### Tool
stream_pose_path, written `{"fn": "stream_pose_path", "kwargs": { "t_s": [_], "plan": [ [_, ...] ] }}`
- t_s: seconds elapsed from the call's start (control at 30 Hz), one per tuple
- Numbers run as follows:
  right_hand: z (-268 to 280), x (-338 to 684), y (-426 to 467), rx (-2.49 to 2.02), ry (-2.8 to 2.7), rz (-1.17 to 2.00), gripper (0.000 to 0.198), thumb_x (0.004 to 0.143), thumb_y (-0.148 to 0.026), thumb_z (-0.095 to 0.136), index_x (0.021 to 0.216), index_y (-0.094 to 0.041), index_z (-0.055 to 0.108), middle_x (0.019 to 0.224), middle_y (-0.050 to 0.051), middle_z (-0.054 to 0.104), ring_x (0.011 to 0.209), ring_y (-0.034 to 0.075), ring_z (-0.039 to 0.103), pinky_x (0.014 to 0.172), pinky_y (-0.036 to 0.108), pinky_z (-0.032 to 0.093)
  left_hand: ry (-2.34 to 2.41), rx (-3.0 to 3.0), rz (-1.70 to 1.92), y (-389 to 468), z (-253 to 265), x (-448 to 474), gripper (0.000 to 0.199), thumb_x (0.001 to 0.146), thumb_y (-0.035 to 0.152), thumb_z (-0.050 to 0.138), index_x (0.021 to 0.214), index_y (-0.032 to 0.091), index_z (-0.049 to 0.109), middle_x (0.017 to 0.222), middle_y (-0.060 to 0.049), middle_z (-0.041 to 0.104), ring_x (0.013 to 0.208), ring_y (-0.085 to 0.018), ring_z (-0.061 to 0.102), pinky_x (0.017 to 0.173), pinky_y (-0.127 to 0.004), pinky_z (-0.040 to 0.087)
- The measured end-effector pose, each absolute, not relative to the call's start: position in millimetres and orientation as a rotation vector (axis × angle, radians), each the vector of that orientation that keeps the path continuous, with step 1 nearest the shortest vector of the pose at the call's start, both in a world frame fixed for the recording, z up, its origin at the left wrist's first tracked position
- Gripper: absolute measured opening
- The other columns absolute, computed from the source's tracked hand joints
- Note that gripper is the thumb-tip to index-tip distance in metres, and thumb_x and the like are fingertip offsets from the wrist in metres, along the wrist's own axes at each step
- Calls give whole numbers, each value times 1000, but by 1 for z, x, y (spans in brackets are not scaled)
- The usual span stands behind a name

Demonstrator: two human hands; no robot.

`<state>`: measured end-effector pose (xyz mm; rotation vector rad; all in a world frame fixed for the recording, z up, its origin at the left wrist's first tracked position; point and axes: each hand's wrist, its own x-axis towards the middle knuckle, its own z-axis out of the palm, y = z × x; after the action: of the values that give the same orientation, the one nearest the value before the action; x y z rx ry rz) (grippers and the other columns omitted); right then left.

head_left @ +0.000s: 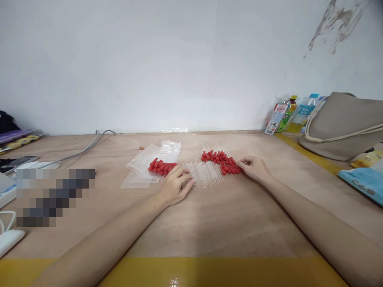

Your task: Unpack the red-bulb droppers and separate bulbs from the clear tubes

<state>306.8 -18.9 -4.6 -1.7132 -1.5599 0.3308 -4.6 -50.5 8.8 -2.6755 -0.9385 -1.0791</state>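
Note:
Clear thin tubes (206,174) lie side by side in a row in the middle of the table. My left hand (177,186) rests at their left end, fingers loosely bent and apart, with no held thing visible. Behind it is a pile of red rubber bulbs (161,166) on clear plastic bags (139,181). Right of the row, my right hand (255,168) pinches at the edge of a second red group; its fingertips close on a red rubber bulb (236,169). Farther back, several red bulbs (220,156) sit on the ends of clear tubes, forming droppers.
A grey cable (89,145) runs across the left, near a phone (20,162) and white devices (10,241). Drink bottles (305,113), a carton (277,118), a beige bag (344,127) and a blue packet (363,183) stand or lie at right. Yellow tape (185,273) lines the front edge.

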Motion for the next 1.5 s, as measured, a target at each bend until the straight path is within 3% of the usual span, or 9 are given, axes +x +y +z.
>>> {"fn": "stream_pose_path", "kwargs": {
  "t_s": [0.27,0.5,0.67,0.8,0.97,1.13,1.33,1.43,1.5],
  "plan": [
    [-2,306,-6,-1848,-1527,302,30,66,-46,56,66,-17,65,65,4,65,59,15,57,51,23,36,-943,-2700,-1061,-50,9,-5,14,82,23,50,81,17,61,93,-7,56,84,-17,49,78,-34,43],
    [-11,306,2,-1878,-1421,430,37,60,-54,60,60,-18,67,53,3,62,53,16,55,44,23,31,-902,-2695,-1091,-50,9,-5,12,82,22,50,83,17,61,92,-7,57,83,-17,50,79,-34,42],
    [-15,309,8,-1876,-1259,367,38,61,-54,60,63,-16,67,55,4,62,51,16,53,44,24,31,-875,-2685,-1100,-49,9,-5,17,82,22,50,95,17,58,93,-7,58,86,-18,51,80,-35,42],
    [-10,304,3,-1769,-1173,285,41,69,-53,52,78,-15,65,68,6,64,58,16,55,49,25,36,-898,-2628,-1107,-48,9,-5,26,81,24,50,107,18,54,98,-8,58,91,-20,51,83,-37,42],
    [0,269,-25,-1316,-1441,-67,25,75,-41,55,79,-18,62,78,5,64,76,17,55,67,29,40,-890,-2398,-1142,-47,10,-4,41,81,23,51,121,17,46,119,-12,51,113,-25,44,93,-40,38],
    [2,227,-55,-1031,-1858,-374,7,78,-27,58,76,-21,61,69,0,64,73,16,53,78,35,29,-861,-2260,-1002,-46,11,-3,40,82,23,51,121,18,48,131,-14,43,125,-28,33,98,-45,31],
    [3,213,-64,-922,-1949,-504,6,79,-26,57,78,-22,61,76,-2,67,74,14,53,81,34,28,-716,-2410,-913,-45,10,-3,19,84,21,50,100,20,60,104,-5,64,110,-21,51,96,-40,37],
    [4,211,-64,-919,-2005,-523,22,78,-34,58,95,-21,60,95,2,67,86,17,53,87,37,27,-684,-2432,-928,-45,11,0,17,84,19,50,97,18,60,99,-5,66,107,-21,54,92,-38,41],
    [3,207,-63,-883,-2037,-554,29,77,-37,59,102,-21,59,98,3,66,91,18,53,91,39,25,-657,-2435,-938,-46,12,1,16,83,19,50,96,18,60,97,-4,66,106,-21,55,91,-38,42]
  ]
}}
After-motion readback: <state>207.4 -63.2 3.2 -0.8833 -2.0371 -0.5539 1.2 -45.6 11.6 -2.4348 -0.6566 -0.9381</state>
